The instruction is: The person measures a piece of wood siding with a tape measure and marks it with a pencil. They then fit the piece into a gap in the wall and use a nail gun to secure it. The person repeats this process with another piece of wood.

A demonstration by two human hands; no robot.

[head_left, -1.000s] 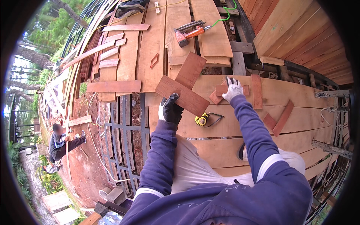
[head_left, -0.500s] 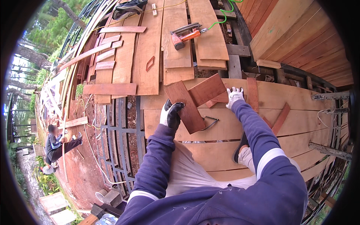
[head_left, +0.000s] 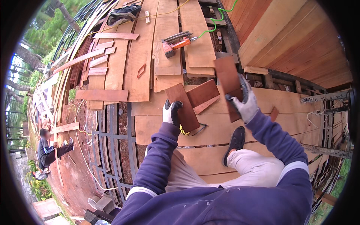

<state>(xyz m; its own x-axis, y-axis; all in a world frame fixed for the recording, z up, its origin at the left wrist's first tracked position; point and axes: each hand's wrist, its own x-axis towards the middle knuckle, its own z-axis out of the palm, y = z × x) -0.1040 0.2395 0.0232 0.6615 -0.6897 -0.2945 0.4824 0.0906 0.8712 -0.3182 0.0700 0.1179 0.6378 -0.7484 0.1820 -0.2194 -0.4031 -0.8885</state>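
My left hand (head_left: 172,112), in a white glove with dark fingers, is closed around the edge of a reddish-brown short board (head_left: 184,108) held tilted over the planks. My right hand (head_left: 245,99), gloved the same way, grips a second reddish-brown board (head_left: 227,73) by its lower part, thumb on one side and fingers on the other. Between the two lies another short board (head_left: 204,92), with a paler wood strip (head_left: 206,105) beside it. Below the left board, a small yellow-and-dark object (head_left: 183,130) partly shows; its kind is unclear.
An orange nail gun (head_left: 176,45) with a green air hose (head_left: 214,25) lies on loose planks (head_left: 140,52). Several wood offcuts lie at left. Gaps show through the dark metal frame (head_left: 116,135). A wooden wall (head_left: 292,41) stands at right. Another person (head_left: 52,148) sits at far left.
My right hand, spread on the planks before, has closed on a board and raised it. My left hand still holds its board. The whole view has shifted slightly.
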